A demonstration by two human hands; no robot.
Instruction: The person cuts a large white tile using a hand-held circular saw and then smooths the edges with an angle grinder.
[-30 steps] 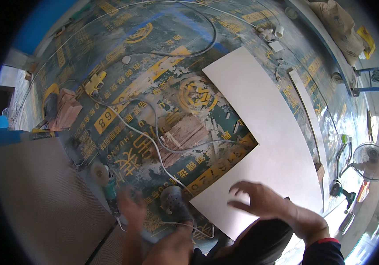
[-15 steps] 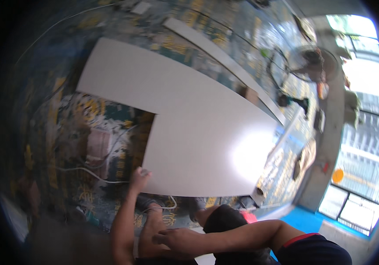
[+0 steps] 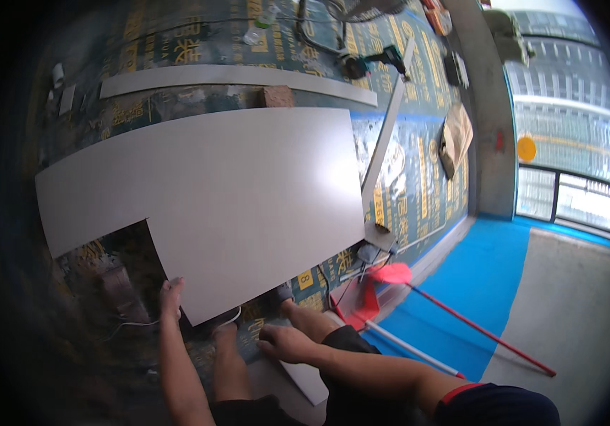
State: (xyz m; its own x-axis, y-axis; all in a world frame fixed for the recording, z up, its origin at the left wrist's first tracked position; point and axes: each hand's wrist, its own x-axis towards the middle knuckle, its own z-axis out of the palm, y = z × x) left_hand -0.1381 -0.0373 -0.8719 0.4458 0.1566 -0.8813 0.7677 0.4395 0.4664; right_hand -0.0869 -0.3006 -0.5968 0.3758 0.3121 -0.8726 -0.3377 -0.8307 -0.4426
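Note:
A large pale grey slab [image 3: 248,184] with a rectangular notch cut from its near-left side lies raised a little off the floor. My left hand [image 3: 171,295] is closed on the slab's near-left edge, just below the notch. My right hand [image 3: 285,343] hovers over my legs, apart from the slab; its fingers are curled and nothing shows in them. Through the notch a pinkish block [image 3: 119,290] can be seen on the floor. A white cable [image 3: 131,324] runs past my left hand and under the slab's corner.
Beyond the slab lie a long pale strip [image 3: 212,75], a brick [image 3: 278,96] and a green-black power tool [image 3: 372,64]. Another strip [image 3: 386,135] stands at its right. A red long-handled dustpan [image 3: 362,309] sits near my right knee. A tan bag [image 3: 455,135] is by the wall.
My view has turned to the right, so the slab appears rotated and the red dustpan and blue floor show more fully. My left hand stays at the slab's edge.

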